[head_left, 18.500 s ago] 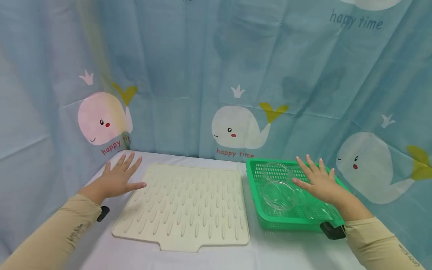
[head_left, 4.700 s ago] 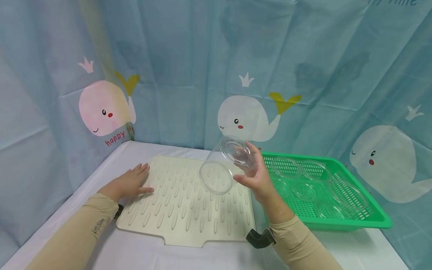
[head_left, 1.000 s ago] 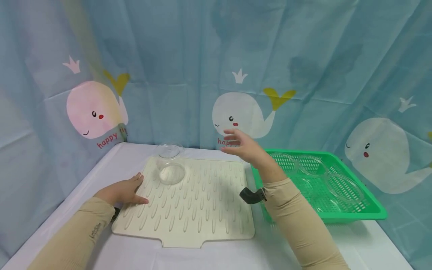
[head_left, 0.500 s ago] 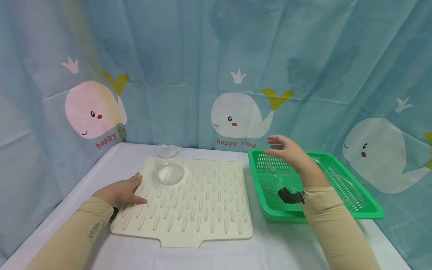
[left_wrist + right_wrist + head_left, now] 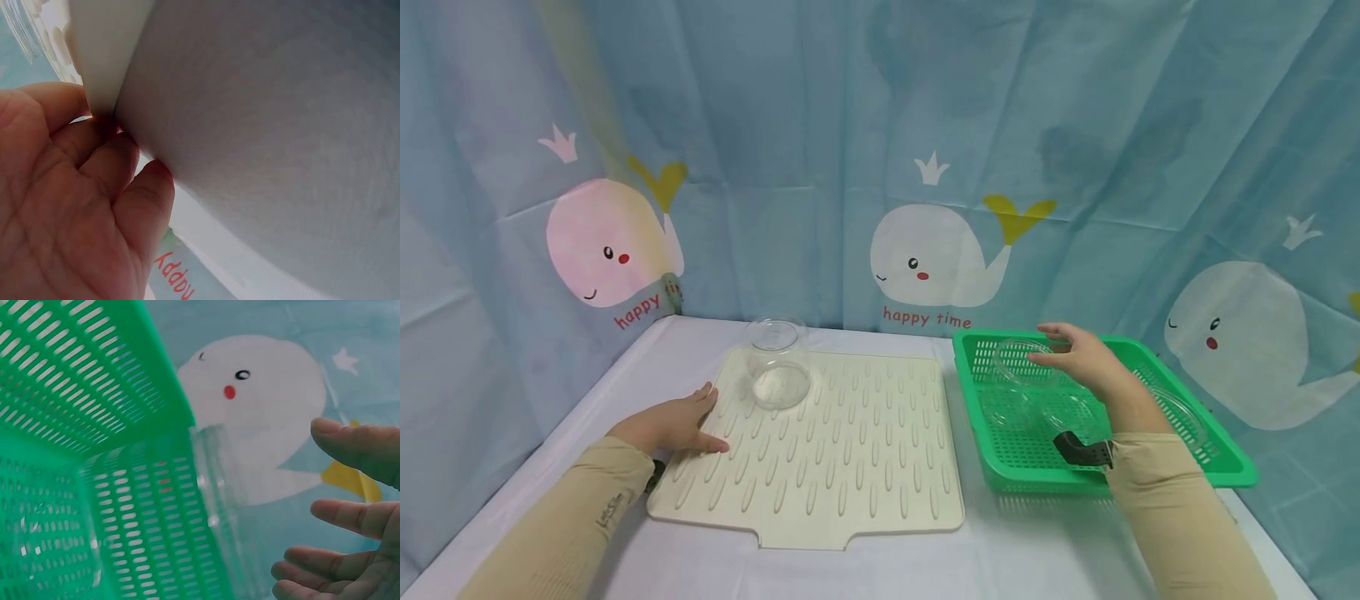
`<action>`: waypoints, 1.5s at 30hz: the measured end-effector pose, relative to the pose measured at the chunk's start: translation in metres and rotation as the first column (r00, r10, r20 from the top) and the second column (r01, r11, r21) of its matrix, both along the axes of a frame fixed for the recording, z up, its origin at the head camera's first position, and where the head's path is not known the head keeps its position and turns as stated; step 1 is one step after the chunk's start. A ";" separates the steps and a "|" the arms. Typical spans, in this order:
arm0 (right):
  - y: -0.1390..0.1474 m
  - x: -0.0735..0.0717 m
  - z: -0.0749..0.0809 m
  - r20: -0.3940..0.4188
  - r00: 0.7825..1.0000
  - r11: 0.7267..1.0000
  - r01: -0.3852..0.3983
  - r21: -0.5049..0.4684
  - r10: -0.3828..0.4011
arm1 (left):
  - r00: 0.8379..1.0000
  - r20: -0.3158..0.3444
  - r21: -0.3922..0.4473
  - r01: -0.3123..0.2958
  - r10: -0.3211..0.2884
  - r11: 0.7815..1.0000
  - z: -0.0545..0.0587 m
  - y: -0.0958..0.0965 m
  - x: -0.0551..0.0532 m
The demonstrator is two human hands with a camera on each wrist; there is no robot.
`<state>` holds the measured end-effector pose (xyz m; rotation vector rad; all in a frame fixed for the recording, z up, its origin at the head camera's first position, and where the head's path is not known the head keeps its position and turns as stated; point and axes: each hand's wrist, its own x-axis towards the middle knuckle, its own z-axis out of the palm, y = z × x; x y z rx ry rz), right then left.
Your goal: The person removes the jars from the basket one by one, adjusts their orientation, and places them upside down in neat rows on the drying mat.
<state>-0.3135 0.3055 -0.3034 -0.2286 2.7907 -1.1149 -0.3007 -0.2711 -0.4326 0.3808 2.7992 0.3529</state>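
Note:
My left hand (image 5: 672,423) rests at the left edge of the cream ridged board (image 5: 850,467), thumb over its surface. In the left wrist view its fingertips (image 5: 147,181) touch the board's edge and the white cloth. A clear plastic cup (image 5: 779,367) stands on the board's back left part, untouched. Over the green basket (image 5: 1045,479) hovers my right hand (image 5: 1093,362), fingers apart and holding nothing. Several clear cups lie in the basket, one cup (image 5: 1026,362) just left of that hand. The right wrist view shows a clear cup's rim (image 5: 212,481) beside the spread fingers.
White cloth (image 5: 880,575) covers the table. A blue curtain (image 5: 790,208) with printed whales hangs close behind and at both sides. The basket's raised wall stands right of the board, a narrow strip of cloth between them. Dark wrist cameras sit on both wrists.
Earlier my right hand carried the cup over the board; the cup now stands on it. Since then the right hand has moved right and down, over the basket. My left hand stays at the board's edge.

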 end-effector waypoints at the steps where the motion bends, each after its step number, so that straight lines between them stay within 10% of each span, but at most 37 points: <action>1: 0.001 0.001 -0.001 0.010 1.000 1.000 0.002 0.011 -0.002 | 1.000 0.000 -0.001 -0.002 0.002 1.000 0.000 0.000 0.000; 45: -0.004 0.000 -0.017 0.080 0.989 0.992 -0.125 -0.002 0.125 | 1.000 0.023 0.017 -0.021 0.020 1.000 0.004 0.004 0.004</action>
